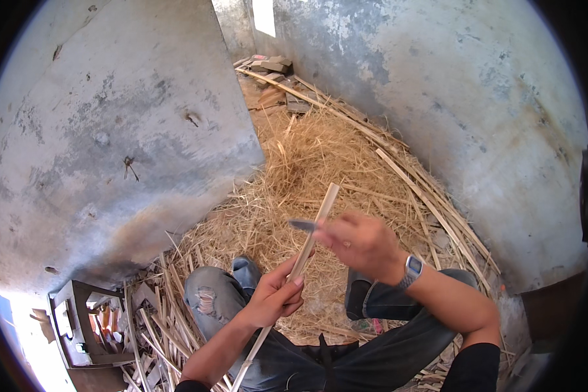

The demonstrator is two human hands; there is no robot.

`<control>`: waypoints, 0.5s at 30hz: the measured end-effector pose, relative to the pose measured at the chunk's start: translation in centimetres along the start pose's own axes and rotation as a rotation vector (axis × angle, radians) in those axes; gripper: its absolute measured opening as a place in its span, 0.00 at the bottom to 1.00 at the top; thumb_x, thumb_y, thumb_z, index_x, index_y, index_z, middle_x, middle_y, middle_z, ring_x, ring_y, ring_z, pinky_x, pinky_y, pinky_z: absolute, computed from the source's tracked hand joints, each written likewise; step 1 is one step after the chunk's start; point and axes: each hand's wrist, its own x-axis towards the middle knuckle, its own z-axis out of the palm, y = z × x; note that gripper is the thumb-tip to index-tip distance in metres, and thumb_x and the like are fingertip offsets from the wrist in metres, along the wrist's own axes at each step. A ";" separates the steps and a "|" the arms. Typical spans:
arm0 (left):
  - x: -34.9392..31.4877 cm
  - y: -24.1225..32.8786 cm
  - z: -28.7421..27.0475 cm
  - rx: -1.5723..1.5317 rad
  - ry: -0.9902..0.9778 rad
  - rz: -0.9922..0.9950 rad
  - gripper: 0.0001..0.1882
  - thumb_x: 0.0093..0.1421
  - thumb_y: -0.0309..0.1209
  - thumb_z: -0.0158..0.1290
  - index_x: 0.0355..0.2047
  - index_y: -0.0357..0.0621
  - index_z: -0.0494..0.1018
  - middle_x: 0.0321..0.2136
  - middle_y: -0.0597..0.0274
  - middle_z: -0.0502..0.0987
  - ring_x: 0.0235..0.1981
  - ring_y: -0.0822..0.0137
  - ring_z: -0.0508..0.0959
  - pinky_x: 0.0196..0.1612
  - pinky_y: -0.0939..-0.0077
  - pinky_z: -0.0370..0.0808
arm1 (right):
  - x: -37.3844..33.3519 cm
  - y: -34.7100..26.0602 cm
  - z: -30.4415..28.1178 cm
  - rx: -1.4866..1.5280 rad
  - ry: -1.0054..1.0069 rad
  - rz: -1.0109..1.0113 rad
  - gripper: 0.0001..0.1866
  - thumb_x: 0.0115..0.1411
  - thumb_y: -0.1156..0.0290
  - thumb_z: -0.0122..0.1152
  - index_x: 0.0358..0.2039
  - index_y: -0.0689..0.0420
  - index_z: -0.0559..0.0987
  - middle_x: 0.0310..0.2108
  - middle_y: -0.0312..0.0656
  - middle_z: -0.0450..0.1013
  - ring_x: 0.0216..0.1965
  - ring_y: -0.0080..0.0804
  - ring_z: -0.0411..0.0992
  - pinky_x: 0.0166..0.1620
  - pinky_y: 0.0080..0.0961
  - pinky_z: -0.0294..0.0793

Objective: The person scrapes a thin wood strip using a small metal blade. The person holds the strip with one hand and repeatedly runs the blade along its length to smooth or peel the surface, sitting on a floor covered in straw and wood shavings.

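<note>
A long, pale bamboo strip (251, 353) slants up from my lap past my left knee. My left hand (274, 295) is wrapped round it at mid-length, thumb lying along its face. Closed round a small knife, my right hand (362, 240) is at the strip's upper part and wears a wristwatch (411, 270). The dark knife blade (302, 225) points left and crosses the strip near its upper end. The knife's handle is hidden inside my fingers.
Shavings (320, 150) cover the floor ahead. Long bamboo strips (431, 209) lie along the right wall (477, 117), and more strips (166, 326) pile at my left. A grey frame-like box (88, 326) stands by the left wall (117, 124). Bricks (271, 65) are stacked at the back.
</note>
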 end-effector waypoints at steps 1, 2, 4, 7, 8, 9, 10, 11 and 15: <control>-0.1 0.2 0.3 0.023 0.013 0.011 0.28 0.77 0.29 0.42 0.75 0.49 0.52 0.17 0.73 0.54 0.13 0.79 0.53 0.18 0.80 0.53 | 0.6 2.1 -0.2 0.022 0.087 0.027 0.08 0.63 0.63 0.69 0.40 0.51 0.84 0.26 0.39 0.74 0.20 0.38 0.74 0.22 0.35 0.73; -0.3 0.1 0.2 0.024 0.016 0.014 0.28 0.77 0.29 0.42 0.75 0.49 0.52 0.17 0.73 0.54 0.13 0.79 0.53 0.18 0.80 0.53 | 1.2 3.0 -0.3 0.052 0.172 0.050 0.08 0.63 0.64 0.69 0.40 0.50 0.84 0.26 0.39 0.74 0.21 0.37 0.75 0.22 0.34 0.73; -0.6 -0.1 -0.1 0.046 0.042 0.019 0.28 0.77 0.29 0.42 0.75 0.49 0.53 0.17 0.73 0.53 0.13 0.79 0.53 0.18 0.80 0.53 | 0.9 2.4 -0.4 0.055 0.109 0.025 0.07 0.62 0.65 0.71 0.39 0.52 0.84 0.25 0.39 0.74 0.21 0.35 0.74 0.22 0.32 0.72; -0.2 -0.4 -0.3 -0.009 0.062 0.015 0.29 0.77 0.29 0.42 0.76 0.49 0.51 0.17 0.74 0.52 0.13 0.79 0.53 0.18 0.81 0.53 | -0.9 -1.3 0.5 0.034 -0.001 -0.037 0.07 0.61 0.67 0.72 0.37 0.54 0.84 0.23 0.40 0.73 0.20 0.36 0.73 0.22 0.32 0.71; -0.3 -0.3 -0.5 -0.006 0.063 0.013 0.29 0.77 0.29 0.42 0.76 0.49 0.51 0.17 0.74 0.52 0.13 0.79 0.53 0.18 0.81 0.53 | -1.4 -2.3 1.1 0.033 -0.038 -0.073 0.07 0.62 0.66 0.71 0.36 0.54 0.84 0.23 0.40 0.72 0.20 0.38 0.72 0.22 0.34 0.70; -0.4 -0.3 -0.8 -0.013 0.050 0.024 0.29 0.77 0.30 0.42 0.76 0.48 0.50 0.17 0.74 0.52 0.13 0.79 0.53 0.19 0.81 0.53 | -1.2 -2.1 1.0 0.035 -0.036 -0.072 0.07 0.62 0.66 0.71 0.36 0.54 0.84 0.23 0.40 0.72 0.20 0.38 0.72 0.22 0.34 0.70; -0.6 -0.3 -0.8 -0.021 0.037 0.036 0.29 0.78 0.30 0.41 0.76 0.48 0.50 0.17 0.74 0.52 0.13 0.79 0.52 0.19 0.81 0.54 | -0.6 -1.5 0.8 0.015 -0.002 -0.071 0.07 0.62 0.66 0.71 0.35 0.54 0.83 0.22 0.40 0.72 0.20 0.38 0.72 0.22 0.34 0.69; -0.7 0.1 -0.6 -0.017 0.040 0.033 0.29 0.78 0.30 0.41 0.76 0.48 0.50 0.17 0.74 0.52 0.13 0.79 0.52 0.19 0.81 0.54 | 0.1 -0.7 0.7 -0.003 0.033 -0.070 0.07 0.62 0.66 0.71 0.35 0.54 0.83 0.22 0.39 0.71 0.20 0.38 0.71 0.22 0.35 0.69; -1.4 1.0 0.5 0.000 0.080 0.052 0.30 0.77 0.31 0.43 0.76 0.48 0.50 0.17 0.74 0.52 0.13 0.79 0.52 0.18 0.81 0.52 | 1.7 -0.3 -0.3 -0.058 0.102 -0.004 0.07 0.63 0.65 0.69 0.34 0.53 0.83 0.23 0.39 0.71 0.21 0.38 0.73 0.22 0.33 0.71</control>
